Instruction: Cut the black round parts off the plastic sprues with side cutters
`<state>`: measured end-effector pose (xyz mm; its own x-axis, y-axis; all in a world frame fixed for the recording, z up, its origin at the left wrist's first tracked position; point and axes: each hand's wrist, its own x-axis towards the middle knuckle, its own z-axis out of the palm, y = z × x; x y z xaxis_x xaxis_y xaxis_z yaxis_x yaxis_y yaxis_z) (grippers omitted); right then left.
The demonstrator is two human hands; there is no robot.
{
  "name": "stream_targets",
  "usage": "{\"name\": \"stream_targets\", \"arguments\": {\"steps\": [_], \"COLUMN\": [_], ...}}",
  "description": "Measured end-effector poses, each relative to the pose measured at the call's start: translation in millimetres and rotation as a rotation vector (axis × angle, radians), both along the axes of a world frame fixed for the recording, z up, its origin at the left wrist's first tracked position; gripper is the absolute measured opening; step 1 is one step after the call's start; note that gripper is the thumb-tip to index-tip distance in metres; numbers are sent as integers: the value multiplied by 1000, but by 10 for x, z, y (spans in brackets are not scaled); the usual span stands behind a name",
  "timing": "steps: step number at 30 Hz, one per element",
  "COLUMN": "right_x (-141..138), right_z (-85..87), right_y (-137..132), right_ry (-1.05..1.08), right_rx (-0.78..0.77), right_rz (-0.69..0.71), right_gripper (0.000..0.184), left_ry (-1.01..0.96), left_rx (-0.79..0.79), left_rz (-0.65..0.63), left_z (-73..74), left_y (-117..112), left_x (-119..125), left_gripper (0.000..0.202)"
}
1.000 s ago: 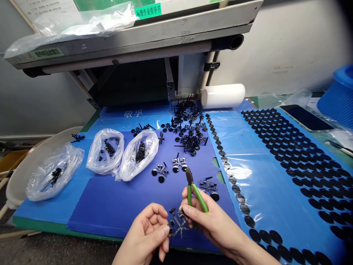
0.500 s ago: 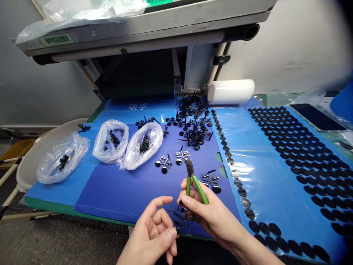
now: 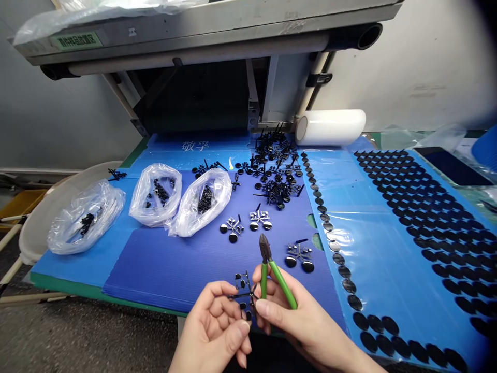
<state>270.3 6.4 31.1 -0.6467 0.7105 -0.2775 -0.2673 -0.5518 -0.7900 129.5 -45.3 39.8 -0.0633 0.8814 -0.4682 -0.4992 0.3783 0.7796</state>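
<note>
From here I can't make out the lower end of the black plastic sprue [image 3: 243, 295]; the left hand [image 3: 212, 326] pinches it, its fingers curled and hiding part of it. The right hand [image 3: 295, 318] clenches green-handled side cutters [image 3: 276, 280] just beside the sprue, tips up. Beyond the hands, on a blue corrugated board [image 3: 163, 274], clear plastic bags [image 3: 155, 196] hold small black parts [image 3: 161, 192].

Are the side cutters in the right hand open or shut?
Shut: the side cutters taper to one closed tip, with no gap showing.
</note>
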Motion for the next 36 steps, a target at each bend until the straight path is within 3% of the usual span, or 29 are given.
{"name": "stream_targets", "arguments": {"steps": [9, 21, 25, 29, 36], "right_x": [-27, -78, 148, 348, 230], "right_z": [44, -7, -71, -100, 56], "right_y": [86, 117, 58, -15, 31], "right_ry": [-151, -137, -333, -615, -690], "right_rx": [80, 110, 266, 460, 715], "right_rz": [27, 40, 46, 176, 271], "right_gripper": [19, 17, 26, 44, 55], "left_ry": [14, -24, -59, -126, -186], "left_rx": [43, -38, -12, 19, 32], "left_rz": [-123, -55, 15, 70, 60], "left_z": [-76, -16, 2, 6, 3], "left_y": [16, 78, 89, 101, 117], "left_x": [-74, -53, -52, -65, -84], "left_gripper": [26, 35, 30, 27, 29]}}
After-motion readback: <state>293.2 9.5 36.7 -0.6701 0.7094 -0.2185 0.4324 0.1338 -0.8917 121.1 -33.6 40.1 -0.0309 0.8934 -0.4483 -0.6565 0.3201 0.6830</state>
